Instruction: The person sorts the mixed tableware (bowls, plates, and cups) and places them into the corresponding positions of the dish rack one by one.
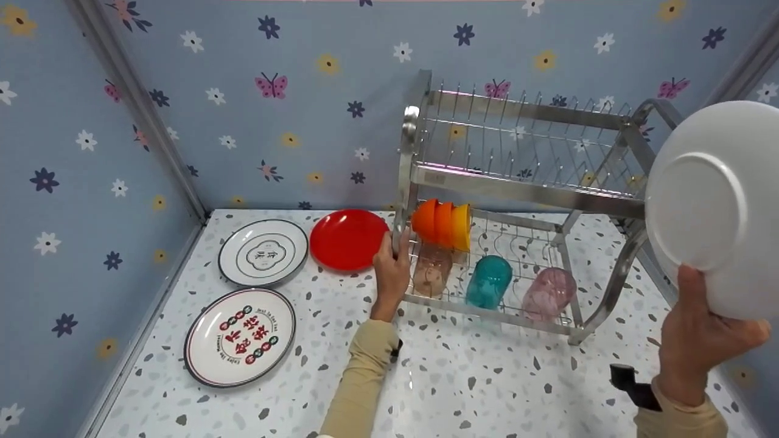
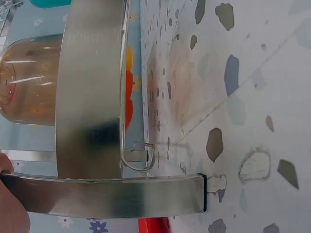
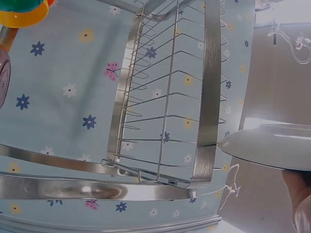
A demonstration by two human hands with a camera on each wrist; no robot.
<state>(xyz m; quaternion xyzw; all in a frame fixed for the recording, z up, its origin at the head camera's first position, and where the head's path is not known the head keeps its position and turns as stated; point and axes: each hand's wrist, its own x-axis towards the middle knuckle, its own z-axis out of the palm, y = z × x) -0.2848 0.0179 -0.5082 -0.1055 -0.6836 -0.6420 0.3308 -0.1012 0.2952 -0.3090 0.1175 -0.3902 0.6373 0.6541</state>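
at three o'clock, my right hand (image 1: 700,340) pinches the white plate (image 1: 718,194) near its edge, thumb on the underside, likely against tipping; my left hand (image 1: 391,275) grips the dish rack's (image 1: 526,193) nine-o'clock side, seemingly steadying it.

Left forearm (image 1: 359,380), tan-sleeved, angled up and forward from bottom centre; bare wrist (image 1: 383,311) showed past the cuff. Left hand (image 1: 391,267) was clasped, digits bent in a grip. Right forearm (image 1: 681,421) entered lower right, likewise sleeved. Right hand (image 1: 700,340) gripped, one digit upright, another sideways; remaining fingers were hidden. Hands stood well apart.
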